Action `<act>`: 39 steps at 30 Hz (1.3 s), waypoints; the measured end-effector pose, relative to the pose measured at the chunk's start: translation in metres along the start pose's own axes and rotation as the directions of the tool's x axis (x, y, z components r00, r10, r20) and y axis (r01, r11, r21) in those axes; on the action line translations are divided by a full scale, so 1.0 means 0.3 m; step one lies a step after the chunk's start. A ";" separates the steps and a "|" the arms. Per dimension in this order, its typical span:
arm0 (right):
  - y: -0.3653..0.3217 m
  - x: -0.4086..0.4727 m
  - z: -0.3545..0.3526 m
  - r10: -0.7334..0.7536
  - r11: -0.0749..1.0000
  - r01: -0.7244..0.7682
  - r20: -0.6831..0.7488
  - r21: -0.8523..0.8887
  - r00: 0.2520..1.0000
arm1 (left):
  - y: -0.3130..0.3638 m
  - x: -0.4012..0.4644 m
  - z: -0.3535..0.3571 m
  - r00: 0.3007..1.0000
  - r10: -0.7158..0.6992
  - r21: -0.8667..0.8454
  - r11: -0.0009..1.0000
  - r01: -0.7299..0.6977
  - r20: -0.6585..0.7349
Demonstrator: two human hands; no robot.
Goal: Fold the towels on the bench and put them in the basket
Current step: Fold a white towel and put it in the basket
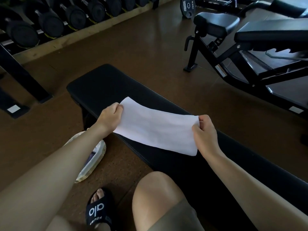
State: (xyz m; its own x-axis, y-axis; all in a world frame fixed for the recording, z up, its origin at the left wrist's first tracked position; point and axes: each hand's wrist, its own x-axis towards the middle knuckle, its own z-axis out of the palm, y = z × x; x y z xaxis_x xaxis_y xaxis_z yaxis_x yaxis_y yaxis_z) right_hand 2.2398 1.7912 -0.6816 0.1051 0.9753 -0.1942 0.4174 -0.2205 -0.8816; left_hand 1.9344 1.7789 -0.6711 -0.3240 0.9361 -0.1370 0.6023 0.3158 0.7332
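A white towel (156, 127) is stretched into a long strip over the black flat bench (103, 80). My left hand (110, 117) pinches its far left end and my right hand (204, 130) pinches its right end, so the cloth hangs taut between them just above the padding. A pale woven basket (98, 155) stands on the floor left of the bench, partly hidden under my left forearm, with some cloth showing inside.
A dumbbell rack (50, 22) lines the far left. An adjustable bench (250, 39) stands at the right, a weight plate (187, 7) behind it. My knee (160, 194) and a black sandal (100, 209) are below, on brown floor.
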 end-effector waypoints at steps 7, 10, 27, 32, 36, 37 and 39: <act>0.010 0.092 0.018 0.055 0.988 -0.052 0.014 -0.148 0.998 | -0.031 0.049 0.026 0.999 -0.002 0.041 0.999 0.003 -0.041; 0.008 0.110 0.023 0.060 0.981 -0.056 0.020 -0.188 0.998 | -0.041 0.068 0.038 0.998 -0.019 0.089 0.996 0.024 -0.056; 0.015 0.141 0.053 -0.010 0.930 -0.003 -0.033 -0.367 0.999 | -0.001 0.154 0.076 0.997 0.010 0.086 0.996 -0.004 -0.071; 0.034 0.137 0.064 -0.075 0.899 0.052 -0.036 -0.434 0.997 | -0.036 0.175 0.086 0.991 0.066 0.109 0.993 -0.053 -0.120; 0.044 0.139 0.076 -0.113 0.879 0.083 -0.036 -0.469 0.993 | -0.040 0.167 0.107 0.978 0.150 0.283 0.954 -0.103 -0.147; 0.047 0.141 0.078 -0.114 0.877 0.083 -0.037 -0.472 0.993 | -0.037 0.165 0.111 0.975 0.171 0.336 0.935 -0.115 -0.142; 0.048 0.141 0.078 -0.110 0.878 0.078 -0.041 -0.473 0.993 | -0.030 0.165 0.116 0.973 0.196 0.404 0.905 -0.133 -0.120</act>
State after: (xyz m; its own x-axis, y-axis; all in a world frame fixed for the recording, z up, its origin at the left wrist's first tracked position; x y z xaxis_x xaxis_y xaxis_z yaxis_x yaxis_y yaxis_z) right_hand 2.2292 1.8296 -0.7127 0.0953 0.9923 -0.0787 0.8012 -0.1233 -0.5855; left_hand 1.9383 1.8276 -0.7077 -0.2844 0.9544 0.0905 0.8830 0.2239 0.4125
